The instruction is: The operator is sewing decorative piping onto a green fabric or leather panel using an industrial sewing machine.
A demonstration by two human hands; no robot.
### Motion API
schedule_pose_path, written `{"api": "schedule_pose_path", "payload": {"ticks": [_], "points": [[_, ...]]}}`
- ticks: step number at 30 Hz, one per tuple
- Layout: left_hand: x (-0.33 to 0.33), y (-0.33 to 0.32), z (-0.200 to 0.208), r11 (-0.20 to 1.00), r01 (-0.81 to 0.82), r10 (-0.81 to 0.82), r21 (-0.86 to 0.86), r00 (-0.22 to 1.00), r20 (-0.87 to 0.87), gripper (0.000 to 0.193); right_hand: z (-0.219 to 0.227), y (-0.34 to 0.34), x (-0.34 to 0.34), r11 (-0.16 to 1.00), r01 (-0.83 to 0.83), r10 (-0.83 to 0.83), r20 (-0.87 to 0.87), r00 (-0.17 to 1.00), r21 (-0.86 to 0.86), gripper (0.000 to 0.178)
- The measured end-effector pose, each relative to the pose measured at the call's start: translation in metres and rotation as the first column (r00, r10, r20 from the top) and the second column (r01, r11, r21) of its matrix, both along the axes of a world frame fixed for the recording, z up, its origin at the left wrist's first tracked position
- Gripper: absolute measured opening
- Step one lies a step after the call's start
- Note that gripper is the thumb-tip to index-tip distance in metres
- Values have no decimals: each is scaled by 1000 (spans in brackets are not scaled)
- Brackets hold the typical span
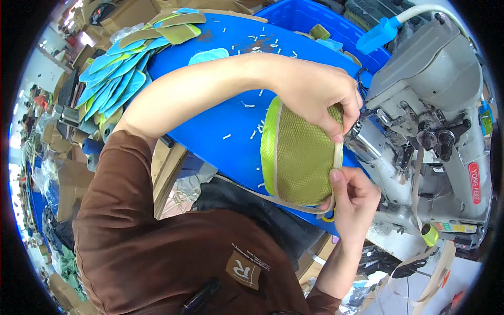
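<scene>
A rounded olive mesh fabric piece, with bright yellow-green fabric along its left side and pale binding along its edges, is held up over the blue table. My left hand reaches across from the left and pinches its upper right edge between thumb and fingers. Lower on that same edge, my right hand grips the binding with the thumb on top. Both hands are closed on the piece, close to the grey sewing machine at the right. The underside of the piece is hidden.
On the blue table lie thread scraps and a light-blue pad. Blue and green fabric pieces are piled at the far left. A blue crate stands behind; beige tape hangs at the machine. Thread cones stand left.
</scene>
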State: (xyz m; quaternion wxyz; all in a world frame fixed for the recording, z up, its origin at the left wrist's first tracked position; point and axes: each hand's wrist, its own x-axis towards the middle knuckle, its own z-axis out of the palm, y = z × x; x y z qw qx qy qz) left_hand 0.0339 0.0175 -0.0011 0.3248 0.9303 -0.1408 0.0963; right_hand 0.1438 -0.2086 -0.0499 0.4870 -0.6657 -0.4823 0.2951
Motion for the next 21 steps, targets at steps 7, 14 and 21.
{"api": "schedule_pose_path", "payload": {"ticks": [7,14,21], "points": [[35,26,-16,992,-106,79,-70,947,-312,28,-11,23,20,997,52,-66,-310,949,-54,17],[69,54,-38,966,-186,71,-179,859,-506,37,-10,40,34,985,144,-171,-384,907,-98,23],[89,73,-53,937,-107,-16,-332,938,-347,33,-11,50,24,955,286,-292,-427,856,-80,25]]}}
